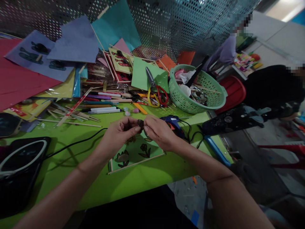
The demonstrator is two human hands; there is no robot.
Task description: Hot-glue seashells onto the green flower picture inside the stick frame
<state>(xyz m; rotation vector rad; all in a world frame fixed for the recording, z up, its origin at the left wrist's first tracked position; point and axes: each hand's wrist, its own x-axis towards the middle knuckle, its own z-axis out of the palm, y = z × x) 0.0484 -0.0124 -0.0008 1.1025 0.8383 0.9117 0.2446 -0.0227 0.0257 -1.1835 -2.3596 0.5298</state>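
Note:
Over a green card point(135, 159) edged with thin sticks, my two hands meet at a small dark pebble point(140, 123). My left hand point(124, 129) pinches it between thumb and fingers. My right hand point(158, 131) is closed against its other side, fingers curled; the hands hide part of the pebble. Drawn on the card are dark flowers, one with a grey pebble point(123, 157) on it. The card's upper part lies hidden under my hands. Just beyond my right hand rests a blue glue gun point(173, 122) with a black cord.
Scissors point(152, 82), pens point(105, 110), wooden sticks point(73, 111) and coloured paper point(78, 38) crowd the table's far side. A green basket point(197, 90) stands at the back right. A black tablet-like object point(26, 168) lies left, a cable running from it. People are at the right.

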